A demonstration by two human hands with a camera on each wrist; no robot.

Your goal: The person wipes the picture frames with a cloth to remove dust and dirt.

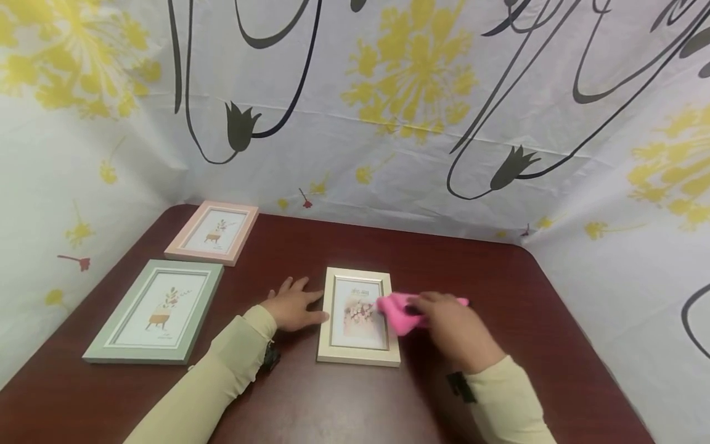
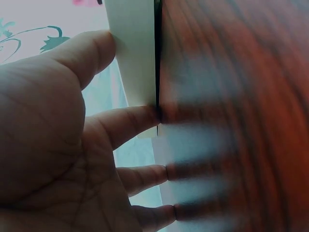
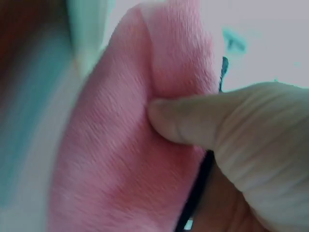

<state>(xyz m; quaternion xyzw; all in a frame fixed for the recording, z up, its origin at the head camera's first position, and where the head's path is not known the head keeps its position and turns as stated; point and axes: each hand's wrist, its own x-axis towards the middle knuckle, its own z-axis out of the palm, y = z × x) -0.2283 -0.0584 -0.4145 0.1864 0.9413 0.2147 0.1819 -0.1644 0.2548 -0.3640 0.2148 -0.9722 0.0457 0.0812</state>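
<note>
A cream picture frame [image 1: 359,356] with a flower print lies flat on the dark red table. My left hand [image 1: 294,306] is spread at its left side, thumb and index finger touching the frame's edge and the other fingertips on the tabletop. In the left wrist view the thumb [image 2: 99,50] lies against the side of the frame [image 2: 135,53]. A pink cloth [image 1: 400,313] with a dark edge is gripped in my right hand [image 1: 452,327], over the frame's right side. The right wrist view shows the thumb pressing into the folded cloth [image 3: 111,140].
Two more picture frames lie at the left of the table [image 1: 499,296]: a pink one [image 1: 238,243] at the back and a green one [image 1: 133,354] nearer me. Patterned white fabric [image 1: 310,179] hangs around the table's back and sides.
</note>
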